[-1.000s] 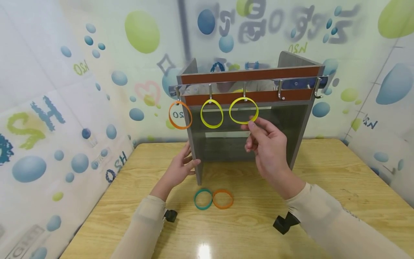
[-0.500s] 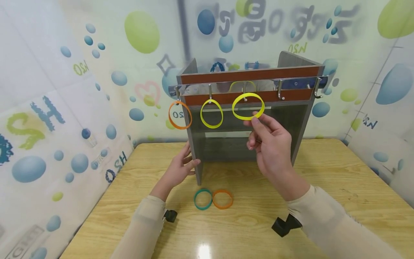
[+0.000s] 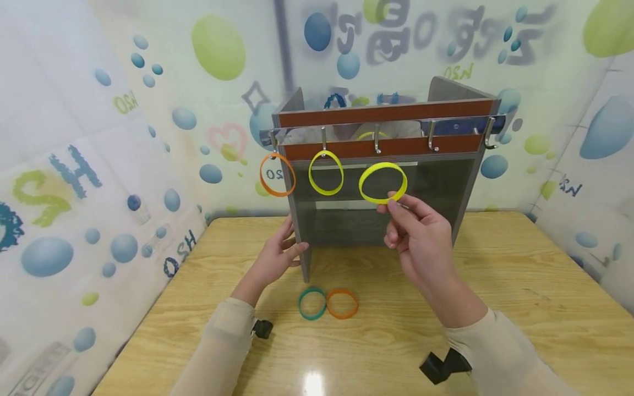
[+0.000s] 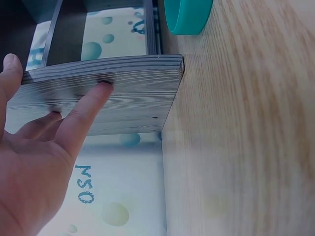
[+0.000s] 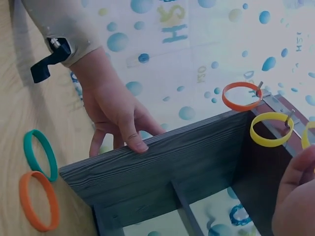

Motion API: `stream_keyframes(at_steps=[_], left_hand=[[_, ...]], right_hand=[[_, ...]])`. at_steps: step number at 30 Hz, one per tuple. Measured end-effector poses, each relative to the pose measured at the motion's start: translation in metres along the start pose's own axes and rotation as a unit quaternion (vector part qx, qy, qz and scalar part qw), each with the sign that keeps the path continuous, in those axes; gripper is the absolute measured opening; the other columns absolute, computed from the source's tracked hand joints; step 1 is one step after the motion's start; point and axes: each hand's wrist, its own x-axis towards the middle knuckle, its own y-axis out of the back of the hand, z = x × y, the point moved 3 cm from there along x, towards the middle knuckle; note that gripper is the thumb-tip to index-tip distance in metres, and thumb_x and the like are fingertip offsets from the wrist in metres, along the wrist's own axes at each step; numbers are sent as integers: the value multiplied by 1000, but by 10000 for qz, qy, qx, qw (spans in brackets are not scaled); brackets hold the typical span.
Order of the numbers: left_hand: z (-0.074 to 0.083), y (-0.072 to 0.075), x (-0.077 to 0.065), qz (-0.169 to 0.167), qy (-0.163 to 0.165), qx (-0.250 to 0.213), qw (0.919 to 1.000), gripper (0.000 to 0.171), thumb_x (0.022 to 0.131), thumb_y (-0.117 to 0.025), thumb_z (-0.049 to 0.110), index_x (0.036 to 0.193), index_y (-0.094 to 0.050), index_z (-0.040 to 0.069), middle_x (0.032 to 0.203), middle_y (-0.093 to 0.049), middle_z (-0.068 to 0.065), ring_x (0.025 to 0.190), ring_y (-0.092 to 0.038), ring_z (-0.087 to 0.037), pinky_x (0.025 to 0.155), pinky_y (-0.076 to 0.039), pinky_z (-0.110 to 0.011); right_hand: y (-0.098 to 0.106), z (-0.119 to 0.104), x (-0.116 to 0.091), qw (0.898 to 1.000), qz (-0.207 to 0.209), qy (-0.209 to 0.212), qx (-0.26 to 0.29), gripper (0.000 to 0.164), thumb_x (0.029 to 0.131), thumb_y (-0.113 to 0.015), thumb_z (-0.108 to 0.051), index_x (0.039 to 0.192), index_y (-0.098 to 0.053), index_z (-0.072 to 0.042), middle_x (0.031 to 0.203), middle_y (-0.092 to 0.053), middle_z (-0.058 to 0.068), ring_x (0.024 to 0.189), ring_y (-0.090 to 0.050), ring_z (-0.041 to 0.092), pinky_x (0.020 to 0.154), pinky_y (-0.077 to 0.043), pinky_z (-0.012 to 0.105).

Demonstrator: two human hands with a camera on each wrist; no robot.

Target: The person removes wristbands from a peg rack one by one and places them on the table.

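My right hand [image 3: 426, 242] pinches a yellow silicone wristband [image 3: 378, 200] between thumb and fingers. The band is tilted, below and in front of the middle hook [image 3: 377, 146] and apart from it. My left hand [image 3: 272, 256] holds the left side panel [image 5: 162, 157] of a grey wooden rack, thumb over its front edge and fingers against the outer face. Another yellow wristband [image 3: 327, 192] hangs on the second hook from the left. On the leftmost hook hangs an orange wristband [image 3: 276, 193]. In the right wrist view the right hand is cut off at the edge.
A teal wristband [image 3: 312, 317] and an orange wristband [image 3: 342, 315] lie side by side on the wooden table [image 3: 386, 352] before the rack. The two right-hand hooks [image 3: 431, 137] on the metal rail are bare. A printed sheet [image 3: 233, 181] hangs behind.
My right hand has drawn the yellow wristband off from the middle hook, moving it slightly right, then down, and tilting it. The left hand stays on the panel.
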Motion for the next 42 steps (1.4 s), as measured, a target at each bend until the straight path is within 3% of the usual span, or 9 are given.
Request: stream_keyframes(at_steps=[4,8,18,37,42], left_hand=[[-2,1,-1,54,24,4,10000,87,109,-64,21,172,-9,43,178,-23,-12,153,-43,-48,92,-64,-56],[-3,1,-1,60,34,25,10000,86,109,-64,21,171,-9,46,178,-23,-12,153,-42,-49,92,-64,-56],[-1,-2,1,27,12,15,10000,86,109,-64,20,170,-11,47,178,-24,-12,152,-44,-48,92,-64,-57],[-4,-3,1,13,18,-36,10000,86,109,-64,20,170,-11,47,178,-24,-11,152,-44,-49,92,-63,-59],[-3,-2,2,29,-47,2,10000,85,108,-64,21,171,-11,46,178,-25,-10,151,-45,-49,91,-64,-57]], right_hand=[[12,5,-8,9984,-137,-489,-247,16,102,-74,-18,116,-73,-10,91,-79,-3,57,-52,9,55,-47,19],[28,11,-16,9943,-280,-907,-480,12,104,-70,-15,115,-76,-12,93,-80,-3,60,-54,9,58,-50,18],[74,37,-34,9740,-595,-1874,-1126,11,108,-64,-12,113,-74,-15,96,-79,-4,68,-58,6,64,-55,16],[113,82,-49,9590,-999,-2319,-1290,12,106,-65,-9,109,-75,-16,98,-80,-6,73,-64,2,68,-59,15],[116,90,-47,9554,-1061,-2365,-1416,9,105,-66,-11,112,-72,-10,96,-80,-6,76,-68,2,71,-61,17]])
